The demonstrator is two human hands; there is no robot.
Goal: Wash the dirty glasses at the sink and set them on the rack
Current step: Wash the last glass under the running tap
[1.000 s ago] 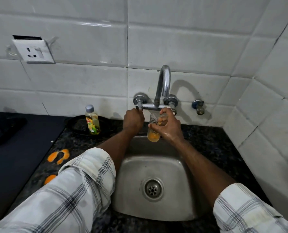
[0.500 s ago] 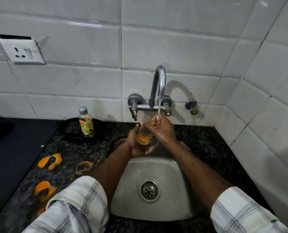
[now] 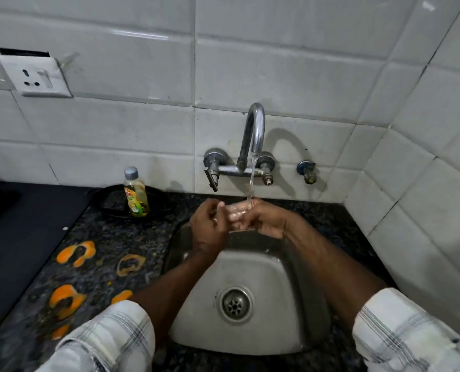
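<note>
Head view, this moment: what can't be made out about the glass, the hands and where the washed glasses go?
- Glass: mostly wrapped by the left hand and right hand and blurred by running water; its cleanliness is unclear.
- Right fingers: whether inside the glass cannot be told.
- Rack: not in the head view.
- Black tray: partly hidden behind the soap bottle.

- Dim, cool light overall; soft glare streaks sit on the wall tiles [image 3: 148, 36] above me.
- The tap [image 3: 254, 135] throws a curved shadow to its right.
- Tile lines bow at the edges.
- My hands [image 3: 210, 229] and the glass [image 3: 237, 214] are motion-blurred under the water.
</note>
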